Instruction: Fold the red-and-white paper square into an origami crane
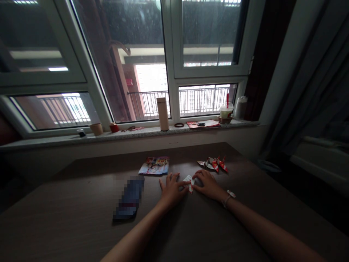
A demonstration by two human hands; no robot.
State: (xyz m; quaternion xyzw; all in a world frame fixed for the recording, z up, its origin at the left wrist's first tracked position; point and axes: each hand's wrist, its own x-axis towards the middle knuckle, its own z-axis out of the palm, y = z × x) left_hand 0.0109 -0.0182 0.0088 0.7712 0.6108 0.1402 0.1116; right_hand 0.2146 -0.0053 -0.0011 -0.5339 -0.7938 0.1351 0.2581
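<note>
White and red paper is what's being worked on here: one small folded piece (188, 179) sits in front of the person, near the middle of the worktop (81, 203), right between two bare hands. Left hand (172, 190) has its grip fairly loose, some fingers fanned out over the worktop and the index reaching across to touch the paper's left side. Right hand (208, 183) is more curled, thumb and index a little apart at the paper's right edge. Can't tell whether either grip is really pinching it or just pressing it down. There's a bracelet (231, 194) with a pale charm on the right wrist.

As for writing, the colourful leaflets (154, 166) just beyond the left hand have yellow and red lettering, but it's way too small to read. The dark blue thing (129, 198) to the left is pixelated, so no luck with labels there. Past the right hand is a little cluster of pointy red-and-white folded shapes (214, 164), no words I can make out. Same story on the sill (136, 133): tan bottle (163, 114) looks plain, and the cup (226, 110) with the red straw (227, 98) has nothing legible.
</note>
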